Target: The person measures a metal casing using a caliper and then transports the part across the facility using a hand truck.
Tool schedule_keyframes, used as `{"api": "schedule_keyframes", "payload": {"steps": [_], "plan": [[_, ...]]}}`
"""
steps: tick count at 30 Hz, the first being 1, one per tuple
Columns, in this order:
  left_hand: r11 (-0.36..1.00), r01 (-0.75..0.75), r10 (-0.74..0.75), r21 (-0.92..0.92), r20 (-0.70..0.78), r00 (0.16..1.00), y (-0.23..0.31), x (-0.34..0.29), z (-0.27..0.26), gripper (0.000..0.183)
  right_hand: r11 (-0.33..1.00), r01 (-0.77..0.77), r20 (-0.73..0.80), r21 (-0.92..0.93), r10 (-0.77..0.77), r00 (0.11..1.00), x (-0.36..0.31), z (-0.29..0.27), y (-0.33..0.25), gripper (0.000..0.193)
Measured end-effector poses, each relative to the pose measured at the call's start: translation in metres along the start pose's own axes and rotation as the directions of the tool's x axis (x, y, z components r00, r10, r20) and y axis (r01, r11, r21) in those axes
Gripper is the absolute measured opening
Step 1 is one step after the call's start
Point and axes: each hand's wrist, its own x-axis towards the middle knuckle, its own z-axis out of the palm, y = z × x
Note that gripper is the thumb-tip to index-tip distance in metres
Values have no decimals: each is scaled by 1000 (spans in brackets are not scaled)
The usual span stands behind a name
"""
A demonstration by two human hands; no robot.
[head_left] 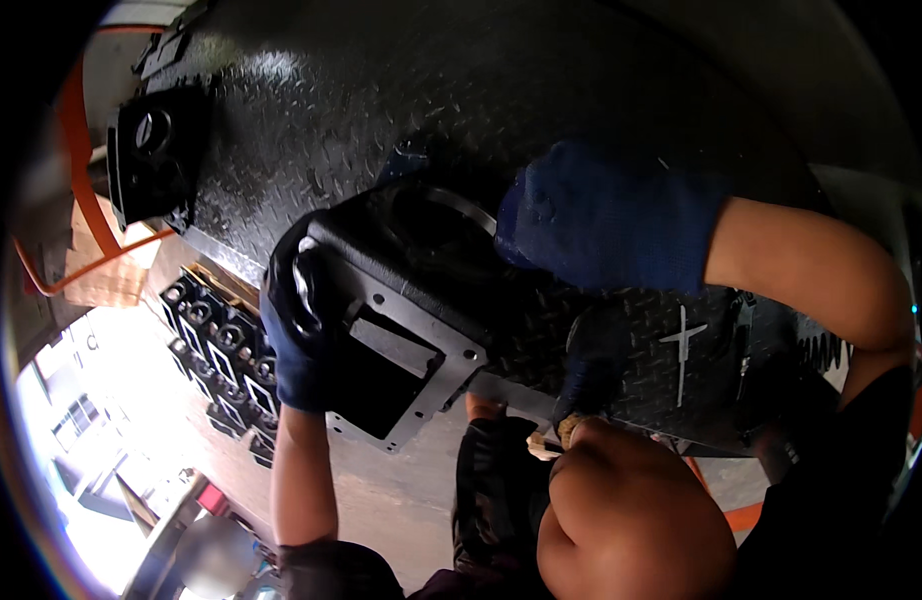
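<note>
A black cast-metal housing (406, 265) lies tilted at the near edge of a dark tread-plate table. Its bare grey flange (451, 365), with a rectangular opening and bolt holes, faces me. A round opening (446, 215) shows on its far side. My left hand (301, 310), in a blue glove, wraps round the flange's left corner. My right hand (611, 215), gloved in blue too, is closed beside the round opening; anything within its fingers is hidden. Nearer me, a dark glove (593, 355) with a yellowish cuff rests at the table edge; whether a hand fills it is unclear.
Another black casting (156, 160) stands at the table's far left. Several similar castings (221, 350) sit in rows below, left of the table (311, 120). On the right lie a pale cross-shaped mark (683, 345) and a dark coil spring (821, 347). A bare limb (631, 500) fills the lower middle.
</note>
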Motion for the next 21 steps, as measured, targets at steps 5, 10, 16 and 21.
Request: {"api": "schedule_keyframes", "payload": {"steps": [5, 10, 16, 21], "plan": [[995, 12, -11, -99, 12, 1000, -11, -2, -6, 38, 880, 56, 165, 472, -151, 975, 36, 8, 26, 22], [979, 134, -139, -151, -25, 990, -4, 8, 4, 32, 467, -739, 859, 485, -95, 504, 64, -7, 45, 29], [994, 65, -75, -86, -125, 989, -15, -3, 2, 29, 999, 33, 448, 28, -42, 893, 47, -22, -9, 19], [997, 46, -56, -59, -189, 980, -17, -3, 4, 28, 942, -91, 441, 324, -65, 895, 46, -6, 21, 9]]}}
